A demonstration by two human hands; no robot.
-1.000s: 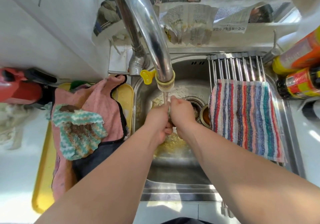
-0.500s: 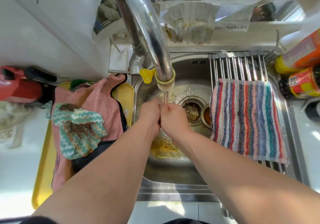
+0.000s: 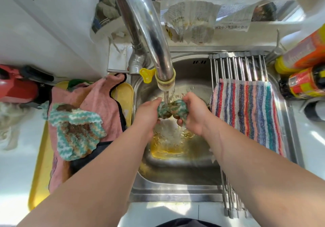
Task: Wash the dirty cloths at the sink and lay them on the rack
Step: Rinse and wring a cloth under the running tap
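- The two hands are pressed together in the earlier frame; now they stand apart, the left hand (image 3: 148, 110) gone toward 9 o'clock and the right hand (image 3: 193, 112) toward 3 o'clock.
- Between them the small knitted cloth (image 3: 171, 109), green, white and brown, now shows, stretched out directly under the stream from the tap (image 3: 149, 33).
- The grip of each hand is closed: the fingers curl round one end of this cloth, so both hands hold it.
- The cloth is over the middle of the sink (image 3: 175, 188), and yellowish water (image 3: 167, 149) lies at 6 o'clock from it.
- I judge this as rinsing: the dirt is coming out, but brown marks remain on the cloth, so it seems not yet ready.
- At 3 o'clock the rack (image 3: 237, 65) already carries a striped towel (image 3: 246, 112), with bare bars at its 12 o'clock side.
- At 9 o'clock, a second knitted cloth (image 3: 75, 133) lies on a pink cloth (image 3: 95, 103) on the yellow tray (image 3: 38, 174); both look still unwashed, so a good part of the task remains.
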